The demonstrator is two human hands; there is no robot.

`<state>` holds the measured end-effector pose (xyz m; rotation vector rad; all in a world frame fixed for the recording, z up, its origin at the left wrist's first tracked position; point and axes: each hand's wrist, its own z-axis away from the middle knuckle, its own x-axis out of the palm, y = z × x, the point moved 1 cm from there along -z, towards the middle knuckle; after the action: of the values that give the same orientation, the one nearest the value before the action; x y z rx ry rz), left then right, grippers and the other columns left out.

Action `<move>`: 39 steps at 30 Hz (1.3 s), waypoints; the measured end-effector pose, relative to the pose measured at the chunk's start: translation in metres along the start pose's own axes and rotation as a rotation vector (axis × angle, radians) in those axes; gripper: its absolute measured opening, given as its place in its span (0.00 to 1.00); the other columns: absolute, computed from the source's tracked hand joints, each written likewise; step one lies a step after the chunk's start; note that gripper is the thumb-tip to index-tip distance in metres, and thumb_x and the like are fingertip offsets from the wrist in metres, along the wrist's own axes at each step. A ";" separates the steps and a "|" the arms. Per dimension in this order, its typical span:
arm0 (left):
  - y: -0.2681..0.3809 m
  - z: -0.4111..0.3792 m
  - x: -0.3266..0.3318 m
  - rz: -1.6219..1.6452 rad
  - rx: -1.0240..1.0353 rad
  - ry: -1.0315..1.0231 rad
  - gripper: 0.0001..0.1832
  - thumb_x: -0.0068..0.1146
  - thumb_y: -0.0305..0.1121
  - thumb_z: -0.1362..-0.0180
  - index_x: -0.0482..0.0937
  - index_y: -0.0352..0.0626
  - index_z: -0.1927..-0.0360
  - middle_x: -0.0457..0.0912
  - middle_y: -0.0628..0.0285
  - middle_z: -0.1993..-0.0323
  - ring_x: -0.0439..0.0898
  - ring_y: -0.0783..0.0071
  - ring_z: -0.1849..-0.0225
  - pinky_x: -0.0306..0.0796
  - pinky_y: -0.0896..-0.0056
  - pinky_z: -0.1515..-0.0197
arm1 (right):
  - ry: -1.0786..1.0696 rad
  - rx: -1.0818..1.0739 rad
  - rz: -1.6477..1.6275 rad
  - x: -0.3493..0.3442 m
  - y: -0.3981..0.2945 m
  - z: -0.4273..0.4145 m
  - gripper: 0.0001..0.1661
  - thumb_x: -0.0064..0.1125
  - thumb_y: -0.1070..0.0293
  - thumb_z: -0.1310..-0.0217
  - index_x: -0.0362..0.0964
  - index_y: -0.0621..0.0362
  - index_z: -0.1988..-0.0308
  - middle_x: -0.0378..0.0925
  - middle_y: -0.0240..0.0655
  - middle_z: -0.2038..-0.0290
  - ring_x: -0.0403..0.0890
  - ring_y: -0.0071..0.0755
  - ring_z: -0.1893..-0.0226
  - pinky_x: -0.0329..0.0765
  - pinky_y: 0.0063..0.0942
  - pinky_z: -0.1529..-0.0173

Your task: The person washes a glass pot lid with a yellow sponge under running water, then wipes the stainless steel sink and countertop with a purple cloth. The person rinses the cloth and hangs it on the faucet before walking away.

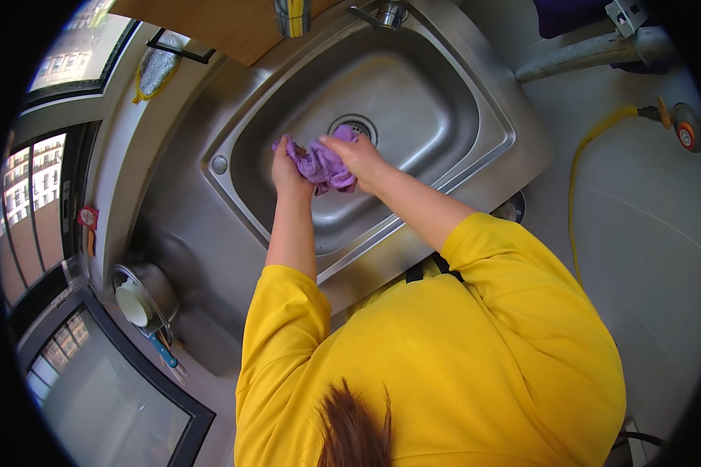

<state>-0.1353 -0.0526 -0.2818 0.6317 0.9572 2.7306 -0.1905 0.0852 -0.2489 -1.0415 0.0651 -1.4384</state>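
A crumpled purple cloth (322, 166) is bunched between my two hands over the stainless steel sink basin (406, 93). My left hand (289, 168) grips its left end, with the thumb on top. On the other side, my right hand (359, 157) holds the cloth with its fingers partly hidden in the folds. Just beyond the cloth lies the round drain (363, 122), partly covered by the cloth and my right hand. The chrome faucet (390, 14) stands at the far rim of the sink, and no running water shows.
Left of the basin is a steel drainboard (181, 192). A metal pot (155, 286) with pale bowls sits near the window (35, 192). A silver scrubbing pad (156, 67) rests on the sill. A wooden board (222, 23) stands behind. A yellow hose (578, 157) hangs at right.
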 end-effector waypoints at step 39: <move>-0.029 0.130 0.064 -1.073 0.699 -0.228 0.06 0.52 0.29 0.57 0.76 0.36 0.78 0.75 0.58 0.76 0.75 0.62 0.73 0.67 0.66 0.70 | -0.186 0.606 -0.403 -0.034 -0.008 -0.007 0.19 0.58 0.46 0.49 0.69 0.50 0.69 0.75 0.32 0.72 0.76 0.32 0.69 0.74 0.31 0.58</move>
<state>-0.1335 0.0610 -0.1869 0.3273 1.5787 1.3537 -0.2080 0.1106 -0.2663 -0.6937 -0.7093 -1.5665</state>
